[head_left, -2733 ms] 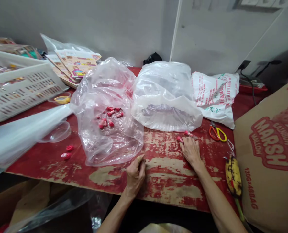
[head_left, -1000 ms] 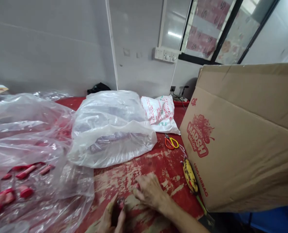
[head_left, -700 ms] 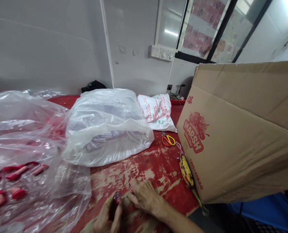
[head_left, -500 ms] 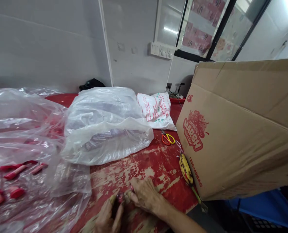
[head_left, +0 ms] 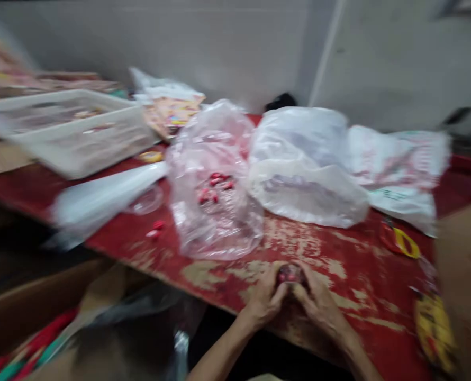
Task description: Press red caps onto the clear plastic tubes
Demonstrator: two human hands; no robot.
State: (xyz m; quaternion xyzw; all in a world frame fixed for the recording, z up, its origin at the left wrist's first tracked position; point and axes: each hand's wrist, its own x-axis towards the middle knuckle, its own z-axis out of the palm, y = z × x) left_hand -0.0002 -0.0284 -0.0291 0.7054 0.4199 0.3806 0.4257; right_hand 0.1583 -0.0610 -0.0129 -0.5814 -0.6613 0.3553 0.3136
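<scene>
The picture is smeared by head motion. My left hand (head_left: 265,299) and my right hand (head_left: 318,301) meet at the near edge of the worn red table (head_left: 338,270). Their fingers are curled together around a small bunch of red-capped tubes (head_left: 289,274), which shows between the fingertips. Just beyond the hands lies a clear plastic bag (head_left: 215,185) with several more red-capped pieces inside. A second, cloudy plastic bag (head_left: 302,164) lies to its right.
A white slotted basket (head_left: 72,127) stands at the back left, with printed cards (head_left: 172,108) behind it. Orange-and-yellow scissors (head_left: 398,241), a banana (head_left: 434,328) and a cardboard box (head_left: 463,275) are on the right. A printed white bag (head_left: 402,164) lies at the back right.
The view has swung left and down, bringing the basket back into sight. My hands have come closer together, both now closed around the red-capped tubes.
</scene>
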